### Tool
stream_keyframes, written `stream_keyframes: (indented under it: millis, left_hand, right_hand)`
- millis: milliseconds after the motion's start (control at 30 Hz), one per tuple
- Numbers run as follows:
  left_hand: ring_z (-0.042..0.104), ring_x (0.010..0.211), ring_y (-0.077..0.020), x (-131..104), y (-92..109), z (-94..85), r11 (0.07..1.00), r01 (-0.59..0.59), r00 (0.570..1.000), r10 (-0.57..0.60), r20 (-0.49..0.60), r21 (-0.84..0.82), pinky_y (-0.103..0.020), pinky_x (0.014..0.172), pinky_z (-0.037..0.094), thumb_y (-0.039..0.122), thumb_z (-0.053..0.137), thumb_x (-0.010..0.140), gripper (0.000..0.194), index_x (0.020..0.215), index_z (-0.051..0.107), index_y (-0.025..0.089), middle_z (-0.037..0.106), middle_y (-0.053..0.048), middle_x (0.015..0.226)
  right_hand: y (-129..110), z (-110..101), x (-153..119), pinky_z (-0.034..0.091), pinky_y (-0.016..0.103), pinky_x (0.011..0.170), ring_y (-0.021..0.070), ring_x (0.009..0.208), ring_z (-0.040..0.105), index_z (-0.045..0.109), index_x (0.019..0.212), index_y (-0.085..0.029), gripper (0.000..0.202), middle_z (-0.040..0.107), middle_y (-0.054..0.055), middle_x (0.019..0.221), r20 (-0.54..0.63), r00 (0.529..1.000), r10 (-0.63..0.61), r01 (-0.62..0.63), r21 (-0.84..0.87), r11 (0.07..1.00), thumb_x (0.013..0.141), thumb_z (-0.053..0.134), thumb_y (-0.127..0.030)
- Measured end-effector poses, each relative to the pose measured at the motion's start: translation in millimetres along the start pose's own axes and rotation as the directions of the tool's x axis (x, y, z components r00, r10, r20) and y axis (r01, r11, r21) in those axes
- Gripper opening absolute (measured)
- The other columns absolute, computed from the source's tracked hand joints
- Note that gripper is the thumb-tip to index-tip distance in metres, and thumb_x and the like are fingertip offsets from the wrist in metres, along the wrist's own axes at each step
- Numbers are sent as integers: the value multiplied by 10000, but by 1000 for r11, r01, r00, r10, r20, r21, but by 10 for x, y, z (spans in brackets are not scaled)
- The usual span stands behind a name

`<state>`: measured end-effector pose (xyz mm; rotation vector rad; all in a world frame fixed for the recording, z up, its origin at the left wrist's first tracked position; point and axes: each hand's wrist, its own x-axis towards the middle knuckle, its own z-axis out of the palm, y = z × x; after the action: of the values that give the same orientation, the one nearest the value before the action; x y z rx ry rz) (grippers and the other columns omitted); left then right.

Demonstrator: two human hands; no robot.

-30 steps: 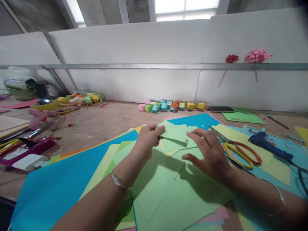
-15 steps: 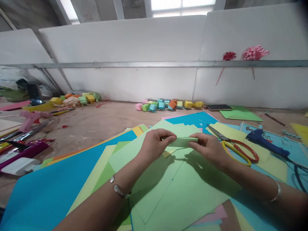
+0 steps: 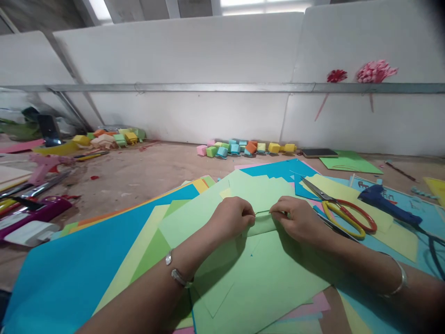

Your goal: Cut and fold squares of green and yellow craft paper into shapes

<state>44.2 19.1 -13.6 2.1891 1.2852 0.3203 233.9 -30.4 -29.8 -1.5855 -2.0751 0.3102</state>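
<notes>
My left hand (image 3: pixel 232 218) and my right hand (image 3: pixel 299 219) pinch the two ends of a small folded strip of light green paper (image 3: pixel 263 224) and hold it just above a spread of green paper sheets (image 3: pixel 264 283). Both hands have their fingers closed on the strip's upper edge. A bracelet sits on each wrist. Under the green sheets lies a large blue sheet (image 3: pixel 73 278).
Scissors with red and yellow handles (image 3: pixel 342 212) lie right of my right hand. A blue glue gun (image 3: pixel 385 207) is further right. Small folded paper boxes (image 3: pixel 245 149) line the white wall, with more paper boxes (image 3: pixel 111 137) at the left. Pens and tools (image 3: pixel 28 208) clutter the left edge.
My right hand came off the sheets and took the strip's right end. Both hands then lowered the folded strip toward me and pressed it narrower.
</notes>
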Motion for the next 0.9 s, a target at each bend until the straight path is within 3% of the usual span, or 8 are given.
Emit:
stream_keyframes:
  millis: [133,233,300,433,533,600,733,900]
  left_hand:
    - [581,675,-151,-15,22,37,992,-17,1000,18,-9,124,-246,600,373,131,600,733,163,762,743,204,701,-5,715]
    - [582,728,-166,-32,26,57,971,-67,996,81,-49,229,-252,595,357,120,637,711,136,759,730,206,678,-15,759]
    - [579,772,-177,-48,21,59,948,-110,990,132,-58,297,-256,597,348,97,626,703,153,737,725,208,660,-29,812]
    - [557,720,-161,-87,22,35,935,-155,988,148,45,318,-259,599,336,75,552,732,224,776,720,216,642,-24,802]
    - [532,680,-164,-100,36,20,929,-176,984,159,81,326,-266,577,311,196,607,746,80,740,687,191,622,-27,743]
    - [505,638,-160,-92,44,19,930,-153,988,131,87,335,-267,545,283,265,670,704,97,668,646,178,595,-23,692]
    - [499,632,-150,-51,40,14,950,-92,992,64,105,297,-255,534,280,284,731,664,143,662,635,179,601,-12,693]
    - [522,656,-148,-23,11,-16,969,-99,987,66,149,228,-244,546,301,309,781,648,178,705,668,183,627,-1,706]
  right_hand:
    - [17,91,-45,384,268,630,169,738,562,680,843,-176,206,637,55,796,-14,1000,-11,9,-103,995,832,490,-97]
    - [21,163,-78,337,262,589,162,708,509,617,806,-161,165,596,52,798,-70,995,-67,49,-230,972,825,485,-64]
    - [23,196,-94,292,268,572,159,689,468,594,741,-162,188,573,48,776,-94,986,-139,99,-342,934,824,475,-43]
    - [7,228,-115,251,296,610,176,736,425,602,684,-167,225,561,56,781,-139,930,-340,219,-533,817,847,500,-51]
    - [-49,252,-131,236,303,615,176,725,395,646,864,-181,165,554,48,782,-37,899,-437,344,-558,755,913,500,-120]
    - [-101,269,-145,221,310,599,176,696,378,638,945,-180,157,548,41,762,59,889,-455,407,-560,722,944,482,-161]
    - [-187,260,-183,214,333,582,197,721,430,652,847,-146,166,584,72,779,208,908,-363,406,-641,651,906,501,-107]
    - [-196,141,-249,204,344,553,233,729,487,661,681,-153,197,607,114,774,282,954,-98,285,-763,580,786,550,-29]
